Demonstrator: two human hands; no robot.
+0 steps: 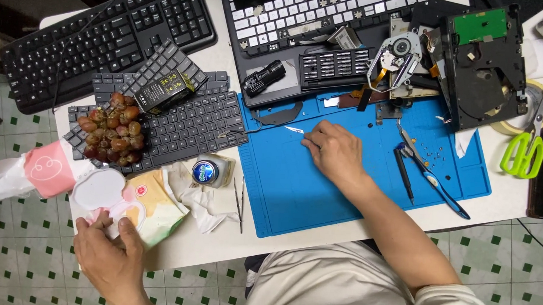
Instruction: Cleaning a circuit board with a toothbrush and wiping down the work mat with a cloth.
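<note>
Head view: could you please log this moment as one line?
left hand: on wipes pack, table edge | right hand: flat on blue mat, fingertips by small white scrap | grapes on loose keyboard

A bright blue work mat [355, 193] is laid on the white desk [219, 242]. Black keyboards [106, 35] are seen beside dark red and purple grapes [110, 136]. The wipes packet [141, 205] is coloured in cream, pale orange and green, with a white lid; the bag [35, 173] is pink and white. Lime green handles are shown on the scissors [523, 151]. A green circuit board [479, 25] is set in a black drive. The floor [17, 245] is patterned with pale tiles and small dark green squares.
</note>
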